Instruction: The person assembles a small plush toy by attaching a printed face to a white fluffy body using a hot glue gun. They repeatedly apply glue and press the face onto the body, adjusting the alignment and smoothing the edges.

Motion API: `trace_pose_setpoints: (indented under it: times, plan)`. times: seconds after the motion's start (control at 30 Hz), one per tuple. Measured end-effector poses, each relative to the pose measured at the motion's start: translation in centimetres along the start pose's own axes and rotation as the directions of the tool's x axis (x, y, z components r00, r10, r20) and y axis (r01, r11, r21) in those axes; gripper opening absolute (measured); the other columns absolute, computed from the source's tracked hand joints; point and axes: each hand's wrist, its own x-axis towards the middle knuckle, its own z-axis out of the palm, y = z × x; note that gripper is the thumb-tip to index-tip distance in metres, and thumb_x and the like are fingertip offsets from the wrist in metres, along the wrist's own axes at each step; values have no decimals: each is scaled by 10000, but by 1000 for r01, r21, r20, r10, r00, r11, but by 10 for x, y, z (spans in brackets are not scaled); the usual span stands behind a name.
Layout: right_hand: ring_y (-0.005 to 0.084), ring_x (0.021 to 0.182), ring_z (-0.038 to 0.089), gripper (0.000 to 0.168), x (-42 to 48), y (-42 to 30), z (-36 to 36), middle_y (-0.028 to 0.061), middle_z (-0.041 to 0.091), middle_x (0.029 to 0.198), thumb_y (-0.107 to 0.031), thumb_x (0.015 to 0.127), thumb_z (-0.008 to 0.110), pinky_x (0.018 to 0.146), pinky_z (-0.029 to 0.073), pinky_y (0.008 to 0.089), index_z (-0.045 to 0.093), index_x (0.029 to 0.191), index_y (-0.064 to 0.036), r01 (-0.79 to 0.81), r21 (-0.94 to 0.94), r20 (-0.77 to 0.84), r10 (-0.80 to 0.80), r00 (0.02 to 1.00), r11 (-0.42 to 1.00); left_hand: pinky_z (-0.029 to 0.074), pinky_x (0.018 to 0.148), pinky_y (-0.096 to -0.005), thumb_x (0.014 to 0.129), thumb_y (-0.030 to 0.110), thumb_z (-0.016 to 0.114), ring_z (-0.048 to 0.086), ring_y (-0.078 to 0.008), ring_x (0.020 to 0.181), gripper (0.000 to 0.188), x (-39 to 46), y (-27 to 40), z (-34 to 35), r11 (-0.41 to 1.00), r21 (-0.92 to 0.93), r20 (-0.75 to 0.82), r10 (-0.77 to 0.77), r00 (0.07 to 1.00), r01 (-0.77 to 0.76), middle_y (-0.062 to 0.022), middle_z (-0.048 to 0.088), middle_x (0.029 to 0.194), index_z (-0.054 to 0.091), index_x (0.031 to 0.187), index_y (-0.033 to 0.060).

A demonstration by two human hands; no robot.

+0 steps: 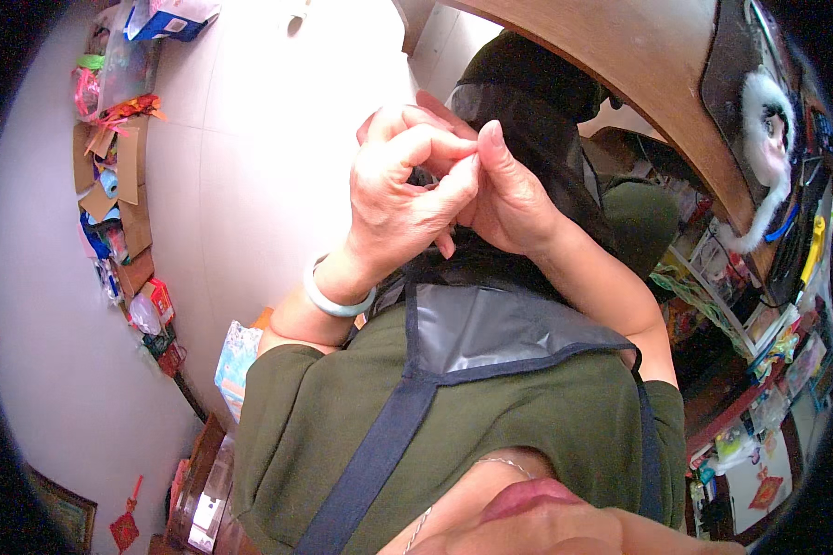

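My left hand [413,187], with a pale bangle on its wrist, is raised before my chest. Its thumb and forefinger tips are pinched close together at my right thumb. Anything held between them is too small or hidden to make out. Close against it is my right hand [514,187], its thumb upright and its palm partly turned to the left hand; its other fingers are largely hidden behind the left hand. Beneath both hands lies a dark apron [500,333] with a glossy bib, worn over a green short-sleeved top [347,430].
A curved-looking wooden table edge [638,76] crosses the upper right, with a white fluffy item [760,159] on it. Open cardboard boxes [132,159] and packages line the left. Shelves with plastic bags [770,409] and mixed goods stand at right.
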Motion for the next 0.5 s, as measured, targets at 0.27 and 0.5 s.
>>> trace_pose_setpoints:
  times: [0.27,0.5]
  plan:
    - [214,693,637,446,-4,-3,-6,175,549,1169,-296,936,472,546,542,296,388,1293,-41,-23,94,7,22,1000,995,440,848,-294,894,36,500,564,-196,937,120,7,-37,-31,984,-163,-303,-126,945,79,-129,586,1008,571,982,-4]
    - [122,567,577,146,-32,-35,3,67,588,637,-99,923,503,646,489,274,560,999,13,-110,-463,-105,68,992,880,489,725,-253,923,91,497,584,-124,750,189,18,-71,-122,787,604,-446,203,872,125,-60,622,808,593,1059,2]
